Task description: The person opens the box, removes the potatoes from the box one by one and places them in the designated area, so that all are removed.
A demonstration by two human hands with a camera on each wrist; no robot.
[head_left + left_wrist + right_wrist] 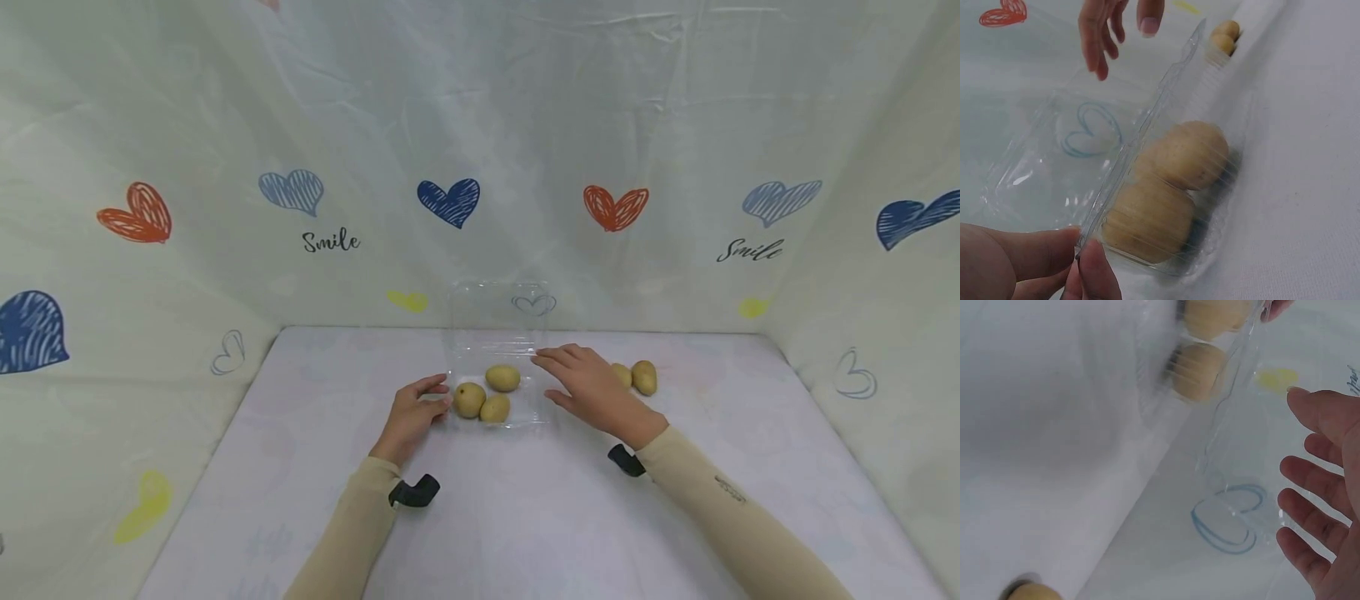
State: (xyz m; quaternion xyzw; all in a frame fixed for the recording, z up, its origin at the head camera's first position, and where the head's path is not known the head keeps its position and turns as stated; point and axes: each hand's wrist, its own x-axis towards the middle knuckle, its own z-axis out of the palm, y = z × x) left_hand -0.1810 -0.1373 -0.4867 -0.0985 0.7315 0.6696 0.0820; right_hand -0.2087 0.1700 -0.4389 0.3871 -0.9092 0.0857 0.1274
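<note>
A clear plastic clamshell box [531, 402] lies on the table with its lid [487, 315] raised at the back. Three potatoes [502, 378] rest inside it, toward the left. At the box's left side, my left hand [411, 417] pinches the rim [1116, 178] between thumb and fingers, clearest in the left wrist view. My right hand [592, 390] hovers by the box's right side, fingers spread and slightly bent. Nothing lies in that hand in the right wrist view [1329, 481].
Two more potatoes [644, 377] sit on the table to the right, one partly behind the right hand. A white cloth [480, 517] covers the table. A pale curtain [525, 108] printed with hearts encloses the back and sides.
</note>
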